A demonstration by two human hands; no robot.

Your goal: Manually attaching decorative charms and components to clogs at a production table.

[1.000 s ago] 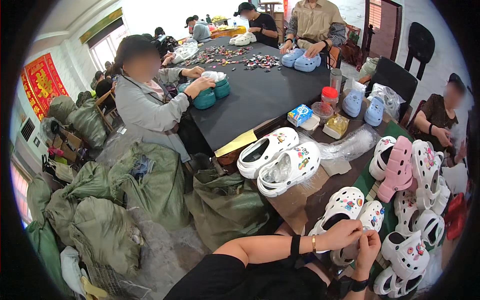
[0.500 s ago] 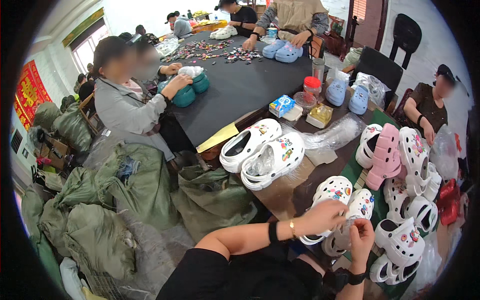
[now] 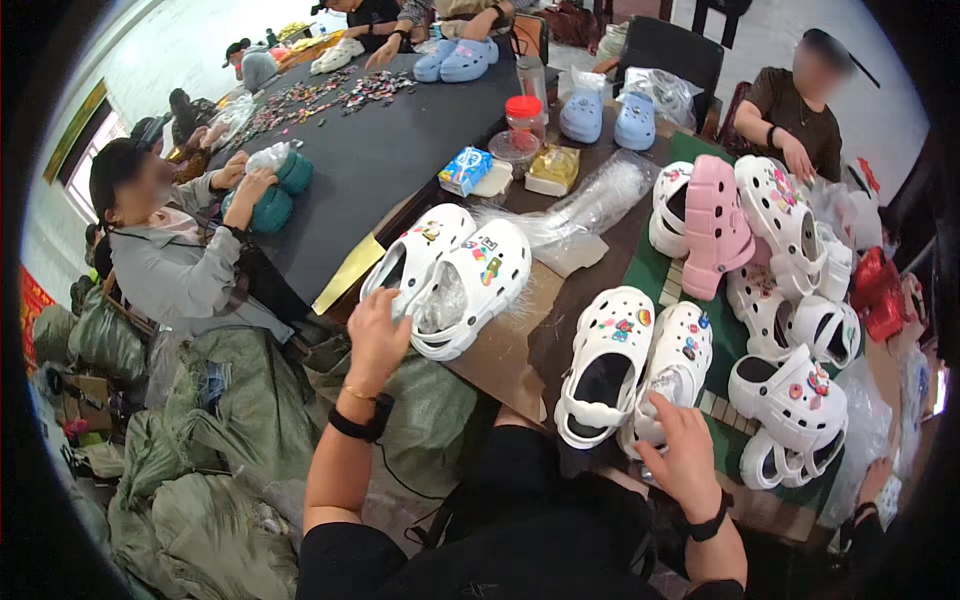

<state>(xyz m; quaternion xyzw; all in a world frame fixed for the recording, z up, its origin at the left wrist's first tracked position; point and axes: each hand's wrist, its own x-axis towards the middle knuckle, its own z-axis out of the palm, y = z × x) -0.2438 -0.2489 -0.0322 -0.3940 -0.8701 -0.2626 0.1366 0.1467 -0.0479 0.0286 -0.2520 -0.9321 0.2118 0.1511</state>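
Note:
My left hand (image 3: 378, 338) has its fingers apart at the heel of a white clog (image 3: 428, 240) with charms; whether it touches is hard to tell. Beside that clog stands its mate (image 3: 492, 270), clear plastic stuffed inside. My right hand (image 3: 683, 448) is open, thumb apart from the fingers, at the heel of another white clog (image 3: 682, 345), which has crumpled clear plastic (image 3: 668, 385) in its opening. To the left of this one sits a matching white clog (image 3: 612, 335) with colourful charms and a dark opening showing.
White clogs (image 3: 790, 390) and a pink clog (image 3: 717, 235) pile up on the right. Plastic bags (image 3: 605, 195), a red-lidded jar (image 3: 523, 118) and blue clogs (image 3: 582, 112) lie farther back. Green sacks (image 3: 225, 440) fill the lower left. Co-workers sit around the black table (image 3: 370, 150).
My hands were together over the plastic at the nearer clog pair. Now they are apart: the left has moved to the other white pair, the right stays. The view has swung right.

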